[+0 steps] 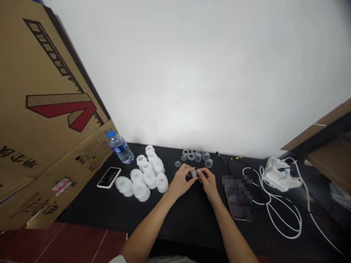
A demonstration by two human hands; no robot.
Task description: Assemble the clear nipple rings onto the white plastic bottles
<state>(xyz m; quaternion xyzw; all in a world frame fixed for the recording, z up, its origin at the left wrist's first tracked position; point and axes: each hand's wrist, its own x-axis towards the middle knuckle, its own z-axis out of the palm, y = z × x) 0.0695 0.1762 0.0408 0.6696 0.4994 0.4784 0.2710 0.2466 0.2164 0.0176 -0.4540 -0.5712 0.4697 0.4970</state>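
The left hand [181, 181] and the right hand [208, 183] met above the black tabletop [189, 226], their fingertips [197, 172] gripping a small translucent plastic piece [193, 174] between them. The fingers hid most of it, so its exact shape was hard to make out. Just beyond the hands lay a loose cluster of clear plastic rings and cups [193, 156]. Left of the left hand, close by, stood a group of frosted white plastic moulded parts [145, 179]. Open black surface stretched from the hands to the tabletop's near edge.

Just beside the right hand lay a smartphone [236, 199], its screen pixelated beyond reading. A white cable [274, 215] looped farther right and ran out of view at the lower corner, near a white plastic device [279, 174]. A second smartphone [109, 177] and a blue-capped water bottle [119, 148] sat by a printed cardboard sheet [55, 109], which the frame cut off at left.
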